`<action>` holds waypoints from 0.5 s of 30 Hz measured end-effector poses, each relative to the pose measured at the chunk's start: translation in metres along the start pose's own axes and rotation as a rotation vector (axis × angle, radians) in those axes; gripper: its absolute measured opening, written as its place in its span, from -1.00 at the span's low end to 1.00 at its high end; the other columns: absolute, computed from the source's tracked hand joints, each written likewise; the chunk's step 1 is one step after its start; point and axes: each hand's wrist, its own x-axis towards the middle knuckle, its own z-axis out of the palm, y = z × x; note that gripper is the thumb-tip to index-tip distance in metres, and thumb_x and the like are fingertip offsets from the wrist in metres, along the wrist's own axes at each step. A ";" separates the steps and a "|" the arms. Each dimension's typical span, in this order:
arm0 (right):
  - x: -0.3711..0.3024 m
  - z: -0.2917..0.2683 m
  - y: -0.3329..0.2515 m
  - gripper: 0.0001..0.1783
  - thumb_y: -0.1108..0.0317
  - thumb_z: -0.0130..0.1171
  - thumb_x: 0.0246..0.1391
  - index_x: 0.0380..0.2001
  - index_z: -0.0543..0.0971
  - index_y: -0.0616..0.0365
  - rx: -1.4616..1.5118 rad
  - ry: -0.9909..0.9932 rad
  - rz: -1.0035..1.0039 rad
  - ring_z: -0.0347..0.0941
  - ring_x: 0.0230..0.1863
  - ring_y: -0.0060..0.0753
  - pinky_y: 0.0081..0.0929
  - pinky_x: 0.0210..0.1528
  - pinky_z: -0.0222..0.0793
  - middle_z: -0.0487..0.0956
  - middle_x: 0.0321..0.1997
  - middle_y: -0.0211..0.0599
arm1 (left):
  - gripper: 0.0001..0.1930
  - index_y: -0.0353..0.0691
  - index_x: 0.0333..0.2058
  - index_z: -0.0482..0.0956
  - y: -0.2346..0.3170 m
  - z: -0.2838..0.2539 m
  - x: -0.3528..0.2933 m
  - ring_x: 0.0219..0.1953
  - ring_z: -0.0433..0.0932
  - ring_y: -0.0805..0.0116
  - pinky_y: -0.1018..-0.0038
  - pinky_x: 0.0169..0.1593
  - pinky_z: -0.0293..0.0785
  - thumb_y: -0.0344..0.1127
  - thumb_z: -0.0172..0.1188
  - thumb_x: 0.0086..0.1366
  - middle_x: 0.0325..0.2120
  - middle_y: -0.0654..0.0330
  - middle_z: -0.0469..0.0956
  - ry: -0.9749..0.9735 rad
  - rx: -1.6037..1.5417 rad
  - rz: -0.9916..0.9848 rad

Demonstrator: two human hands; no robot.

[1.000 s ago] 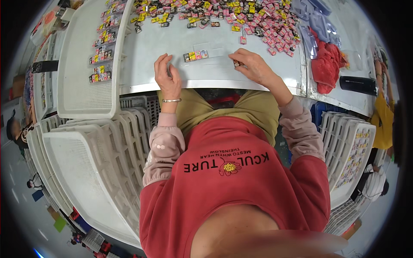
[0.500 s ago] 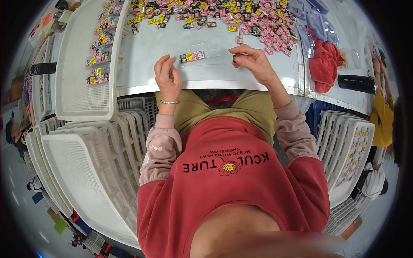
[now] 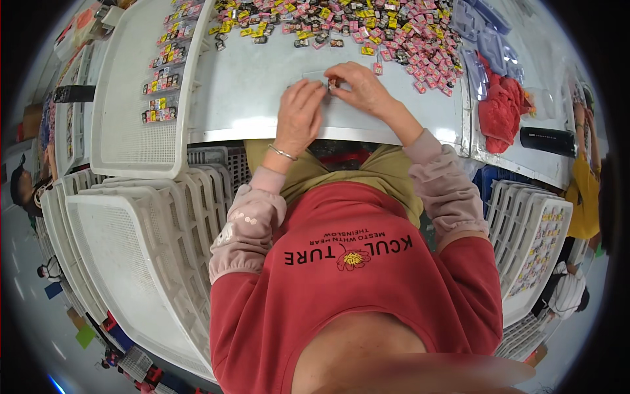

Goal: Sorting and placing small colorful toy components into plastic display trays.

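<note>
Item: small packet (image 3: 333,83), pinched between your left hand (image 3: 298,115) and right hand (image 3: 359,88), over the grey table (image 3: 249,98). Step, likely: assembling. Next: steady alignment.

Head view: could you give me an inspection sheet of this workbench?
Surface: pale grey table, bare in front of the hands.
Job's things: small piece between both hands; its kind is too small to tell.
Clutter: heap of pink and yellow packets; red cloth; clear blister trays.
Hands: left hand and right hand meet at the piece.
Cables: nothing seen.
Surroundings: white mesh trays, some stacked; another person at right.
</note>
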 end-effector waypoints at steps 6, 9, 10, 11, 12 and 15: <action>-0.013 0.018 0.003 -0.87 0.50 0.16 -0.15 -0.43 0.56 0.19 -0.044 0.057 -0.056 0.42 -0.26 -0.20 -0.30 -0.17 0.31 0.52 -0.32 -0.30 | -0.68 -0.39 -0.19 0.47 -0.008 0.007 -0.005 -0.03 0.38 0.03 0.25 0.07 0.31 -0.60 0.07 0.00 -0.15 0.02 0.44 -0.088 -0.094 0.029; -0.022 0.018 -0.012 -0.76 0.54 0.09 -0.13 -0.30 0.54 0.17 -0.176 0.071 -0.076 0.41 -0.22 -0.20 -0.32 -0.14 0.27 0.52 -0.27 -0.30 | -0.65 -0.38 -0.17 0.46 -0.006 0.008 -0.004 -0.04 0.38 0.02 0.23 0.08 0.30 -0.60 0.08 -0.03 -0.15 0.00 0.43 -0.092 -0.116 0.032; -0.023 0.019 -0.018 -0.68 0.56 0.04 -0.12 -0.20 0.51 0.17 -0.271 0.063 -0.082 0.41 -0.20 -0.19 -0.33 -0.11 0.25 0.52 -0.24 -0.27 | -0.62 -0.37 -0.15 0.45 -0.004 0.007 -0.005 -0.04 0.38 0.03 0.23 0.08 0.30 -0.60 0.08 -0.04 -0.13 0.00 0.42 -0.092 -0.090 0.015; -0.025 0.020 -0.023 -0.68 0.56 0.04 -0.12 -0.20 0.51 0.17 -0.276 0.067 -0.078 0.41 -0.20 -0.19 -0.33 -0.11 0.25 0.52 -0.24 -0.27 | -0.59 -0.36 -0.13 0.44 -0.003 0.006 -0.005 -0.04 0.37 0.03 0.23 0.07 0.29 -0.60 0.07 -0.05 -0.12 0.00 0.41 -0.093 -0.064 -0.003; -0.027 0.021 -0.025 -0.61 0.57 0.02 -0.14 -0.13 0.47 0.15 -0.264 0.046 -0.027 0.40 -0.18 -0.19 -0.33 -0.10 0.22 0.53 -0.23 -0.26 | -0.59 -0.36 -0.13 0.44 -0.001 0.007 -0.004 -0.04 0.37 0.03 0.23 0.07 0.29 -0.60 0.07 -0.05 -0.12 0.00 0.41 -0.093 -0.070 0.007; -0.026 0.018 -0.019 -0.48 0.62 -0.03 -0.11 0.02 0.35 0.13 -0.217 0.088 0.067 0.44 -0.22 -0.25 -0.35 -0.10 0.27 0.54 -0.23 -0.26 | -0.54 -0.33 -0.08 0.42 0.003 0.006 0.000 -0.02 0.34 0.07 0.24 0.07 0.27 -0.59 0.06 -0.07 -0.06 0.06 0.38 -0.142 -0.017 -0.008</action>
